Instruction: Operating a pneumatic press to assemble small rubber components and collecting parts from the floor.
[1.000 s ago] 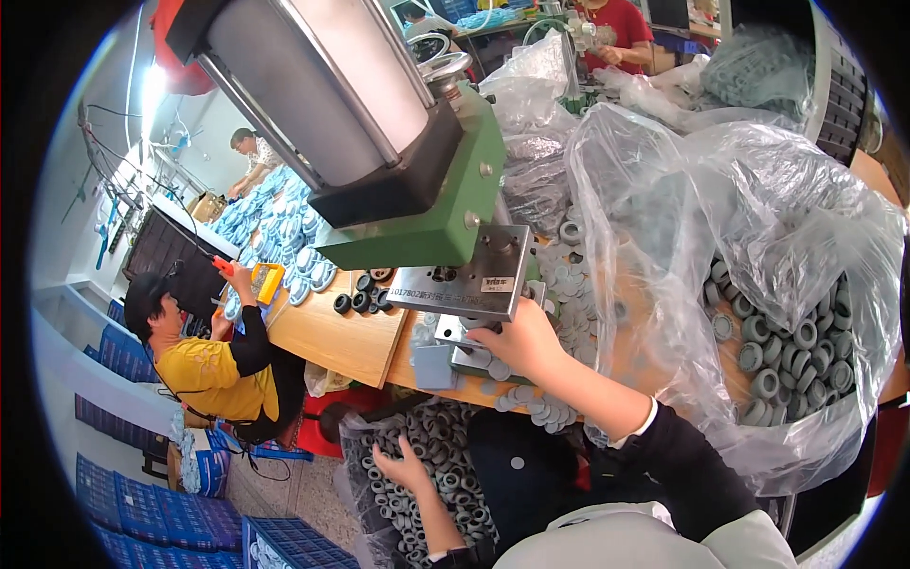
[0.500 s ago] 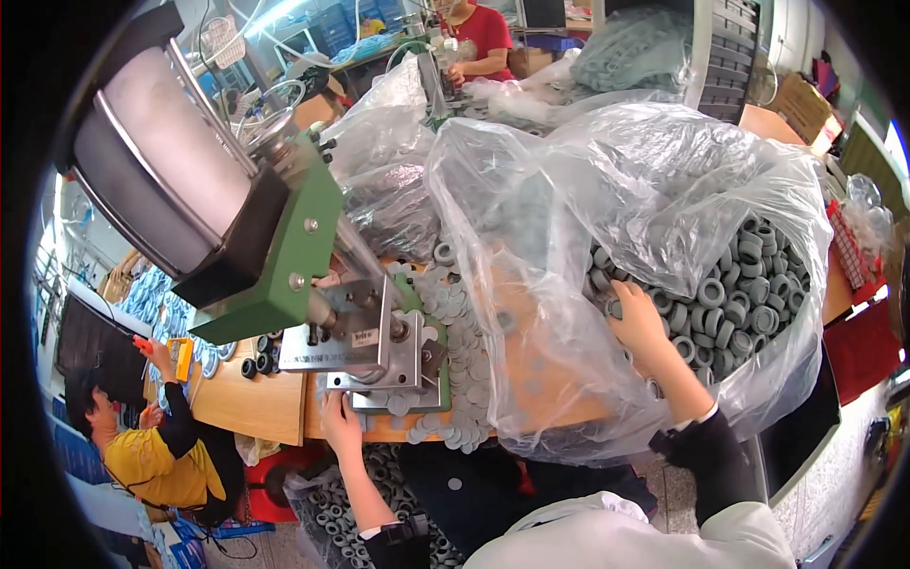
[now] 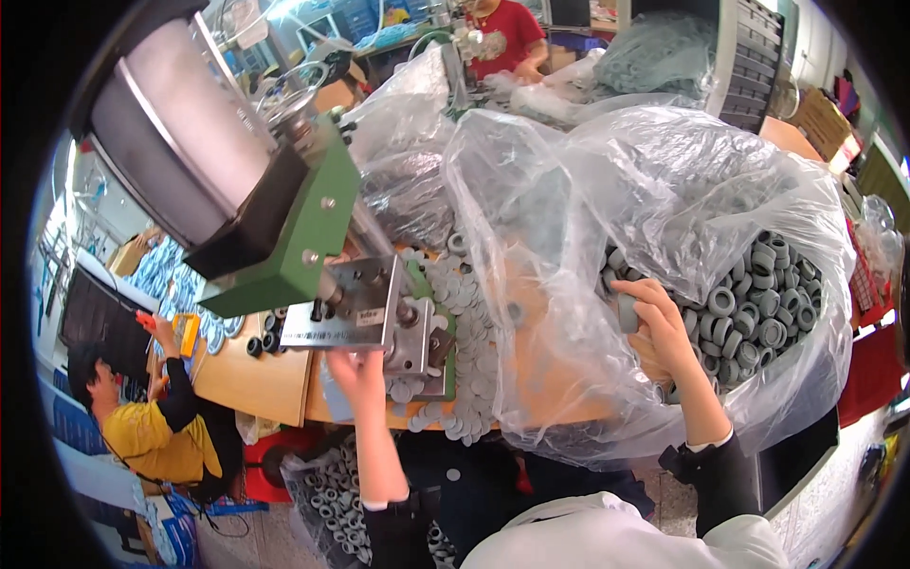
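My left hand (image 3: pixel 358 375) reaches under the upper metal block (image 3: pixel 343 308) of a green bench press (image 3: pixel 284 256). The block hides its fingertips and anything they may hold. To the right, my right hand (image 3: pixel 664 327) is closed on a grey ring-shaped part (image 3: pixel 627 313), which looks like a small wheel or tyre. That hand is at the mouth of a large clear plastic bag (image 3: pixel 559 190), beside a heap of similar grey ring parts (image 3: pixel 749 308). Many thin grey discs (image 3: pixel 464 379) lie on the table by the press.
More grey rings fill a bag (image 3: pixel 332 507) below the table edge. A few black rings (image 3: pixel 261 343) sit on the wooden table (image 3: pixel 251 384) at left. A person in yellow (image 3: pixel 156 441) works at left, another in red (image 3: pixel 512 43) across the table.
My left hand has moved up from the press's lower front edge to under its block. My right hand has turned and now shows a grey ring between its fingers. The view has shifted slightly.
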